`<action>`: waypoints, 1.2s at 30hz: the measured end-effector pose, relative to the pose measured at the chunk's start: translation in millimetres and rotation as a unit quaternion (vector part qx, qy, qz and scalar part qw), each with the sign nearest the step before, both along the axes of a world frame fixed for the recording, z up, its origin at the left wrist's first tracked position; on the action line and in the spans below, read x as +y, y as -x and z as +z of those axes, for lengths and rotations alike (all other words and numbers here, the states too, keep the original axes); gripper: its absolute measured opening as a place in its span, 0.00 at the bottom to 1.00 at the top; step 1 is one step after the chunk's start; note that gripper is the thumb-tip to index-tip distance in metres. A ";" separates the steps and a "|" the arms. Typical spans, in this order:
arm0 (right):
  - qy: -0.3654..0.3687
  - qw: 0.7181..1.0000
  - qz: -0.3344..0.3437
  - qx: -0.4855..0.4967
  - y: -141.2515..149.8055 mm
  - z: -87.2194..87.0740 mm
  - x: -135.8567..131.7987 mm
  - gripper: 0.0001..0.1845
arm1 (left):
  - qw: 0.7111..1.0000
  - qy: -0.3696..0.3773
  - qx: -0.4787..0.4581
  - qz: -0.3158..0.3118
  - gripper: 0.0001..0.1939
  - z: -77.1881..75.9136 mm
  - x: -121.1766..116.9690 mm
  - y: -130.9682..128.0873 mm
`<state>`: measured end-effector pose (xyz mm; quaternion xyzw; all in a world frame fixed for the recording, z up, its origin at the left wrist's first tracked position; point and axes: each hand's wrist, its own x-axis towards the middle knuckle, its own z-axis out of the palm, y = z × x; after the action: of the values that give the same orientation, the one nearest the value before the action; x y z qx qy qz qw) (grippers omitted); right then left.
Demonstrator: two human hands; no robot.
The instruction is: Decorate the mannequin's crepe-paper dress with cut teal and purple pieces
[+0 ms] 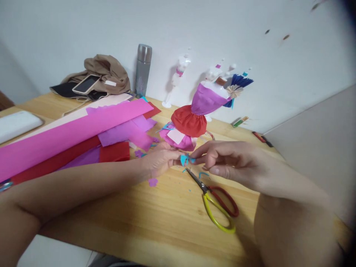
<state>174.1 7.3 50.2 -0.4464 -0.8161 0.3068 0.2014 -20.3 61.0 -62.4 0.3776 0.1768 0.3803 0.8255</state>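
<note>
A small bright-blue paper piece (183, 160) was pinched in the left hand (160, 160), above the pale wooden table (155, 218); its other end was met by the right hand (230, 159), whose grip could not be told; metal scissors with red and yellow handles (205, 188) were seen just below

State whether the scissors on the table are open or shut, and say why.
Shut: the scissors lie with their blades together, narrowing to one point.
</note>
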 end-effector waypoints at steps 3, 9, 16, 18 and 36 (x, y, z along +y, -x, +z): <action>0.081 0.995 0.048 0.018 -1.8 2.7 -0.9 0.11 | 1.000 -0.006 0.002 -0.002 0.10 -0.8 -0.3 -0.7; 0.126 0.985 0.039 0.111 1.0 1.7 5.0 0.13 | 0.999 0.013 -0.039 0.033 0.12 1.1 0.0 -1.7; 0.038 0.982 -0.125 0.133 8.9 -12.4 19.9 0.16 | 0.998 0.048 -0.043 0.028 0.12 1.6 0.3 -1.8; 0.034 0.984 -0.130 0.117 13.5 -18.5 23.6 0.17 | 0.997 0.051 -0.051 0.033 0.12 -0.1 0.5 -2.5; -0.297 0.948 -0.099 -0.058 25.4 -31.1 17.7 0.08 | 0.998 0.020 -0.057 0.018 0.12 -2.7 1.2 -0.5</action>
<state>148.6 25.0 19.1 -0.4623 -0.8322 0.0023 0.3062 -19.8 62.2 -65.1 0.3357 0.1440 0.4126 0.8344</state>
